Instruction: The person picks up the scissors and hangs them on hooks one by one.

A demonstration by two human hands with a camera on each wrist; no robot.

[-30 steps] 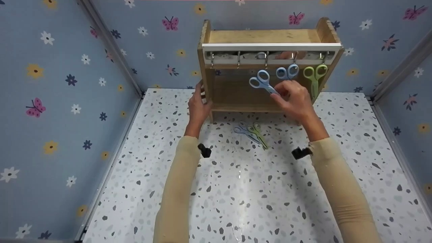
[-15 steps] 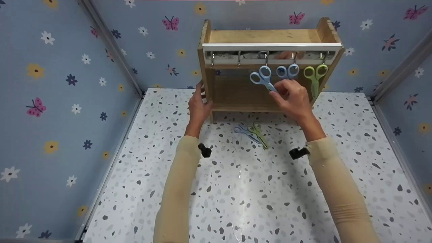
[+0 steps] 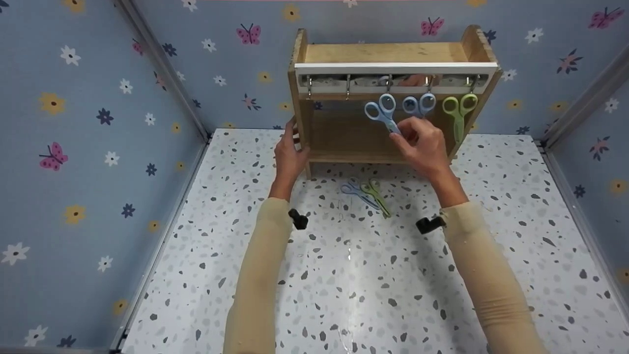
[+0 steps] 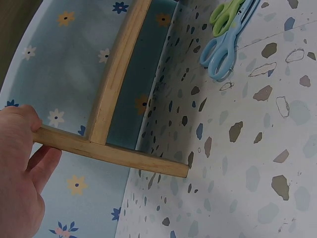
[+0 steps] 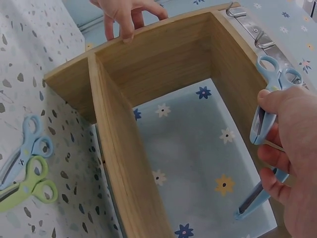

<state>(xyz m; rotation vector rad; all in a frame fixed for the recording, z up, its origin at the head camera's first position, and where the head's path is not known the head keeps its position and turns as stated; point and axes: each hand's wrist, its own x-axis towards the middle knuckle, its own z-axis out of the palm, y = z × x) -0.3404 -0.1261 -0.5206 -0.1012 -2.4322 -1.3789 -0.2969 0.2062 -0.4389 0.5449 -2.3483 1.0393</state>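
My right hand (image 3: 426, 147) pinches light blue scissors (image 3: 387, 121) by the blades, finger loops up. In the head view, one loop overlaps the lower end of the middle hook (image 3: 389, 84). My left hand (image 3: 290, 155) grips the left side board of a small wooden shelf (image 3: 383, 53), thumb in front and fingers behind. Just right of the held pair, other blue scissors (image 3: 419, 112) hang from a hook, their blades partly hidden by my right hand. Green scissors (image 3: 458, 120) hang on the rightmost hook.
On the speckled tabletop (image 3: 344, 285), blue scissors (image 5: 28, 141) and green scissors (image 5: 32, 182) lie overlapping in front of the shelf. Two hooks on the left of the metal rail (image 3: 363, 88) carry nothing. Flowered panels (image 3: 98, 196) stand on the left, back and right.
My right hand has shifted slightly left, and the held blue scissors have tipped more upright, their loop rising to the middle hook. My left hand stays on the shelf's side.
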